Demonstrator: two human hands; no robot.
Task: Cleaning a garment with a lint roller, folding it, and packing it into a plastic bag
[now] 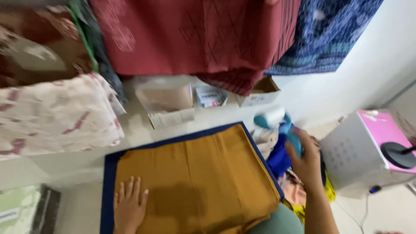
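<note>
A folded mustard-brown cloth (195,173) lies on a dark blue mat (108,173) on the floor. My left hand (129,208) rests flat on the cloth's near left corner, fingers spread. My right hand (305,158) is raised to the right of the cloth and grips the handle of a teal and white handheld steamer (275,121), whose head hangs above the cloth's far right corner.
Hanging cloths fill the top: maroon (195,34), blue patterned (329,30), cream with pink marks (56,112). Open cardboard boxes (167,104) sit behind the mat. A pile of coloured clothes (281,160) lies right of it, beside a white and pink box (368,147).
</note>
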